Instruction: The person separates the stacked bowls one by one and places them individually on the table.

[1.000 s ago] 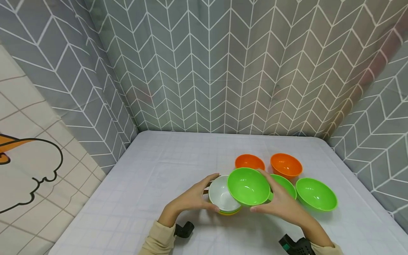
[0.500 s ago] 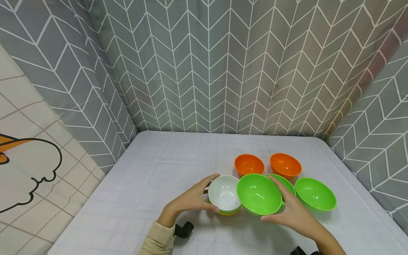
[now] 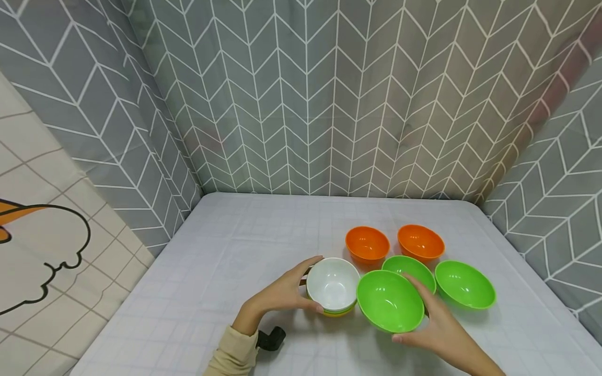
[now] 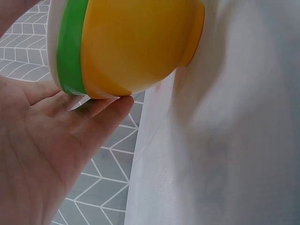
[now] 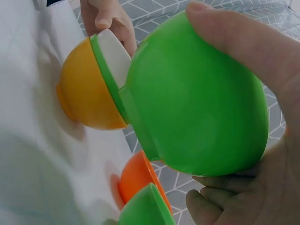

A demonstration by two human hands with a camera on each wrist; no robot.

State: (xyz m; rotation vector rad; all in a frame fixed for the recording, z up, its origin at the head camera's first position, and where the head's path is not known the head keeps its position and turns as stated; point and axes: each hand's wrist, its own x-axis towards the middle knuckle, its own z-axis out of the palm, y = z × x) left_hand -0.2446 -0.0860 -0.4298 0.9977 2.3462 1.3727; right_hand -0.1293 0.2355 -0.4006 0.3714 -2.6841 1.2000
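Observation:
In the head view my left hand [image 3: 287, 290] holds the left side of a nested stack of bowls, thumb at the front and fingers behind. A white bowl [image 3: 333, 284] is on top; the left wrist view shows a green rim below it and a yellow bowl [image 4: 136, 44] at the bottom, standing on the cloth. My right hand [image 3: 435, 326] grips a green bowl [image 3: 390, 301] by its right side. This bowl is held up off the table, just right of the stack, tilted with its inside toward the head camera. The right wrist view shows its underside.
Behind the held bowl stand a second green bowl [image 3: 410, 271] and an orange bowl [image 3: 367, 244]. Further right are another orange bowl [image 3: 420, 243] and another green bowl [image 3: 465, 284]. A white cloth covers the table [image 3: 226, 250]; a patterned curtain [image 3: 305, 104] hangs behind it.
My right hand has carried the green bowl to the right and nearer to me, away from over the white bowl's edge. The left hand has stayed on the stack.

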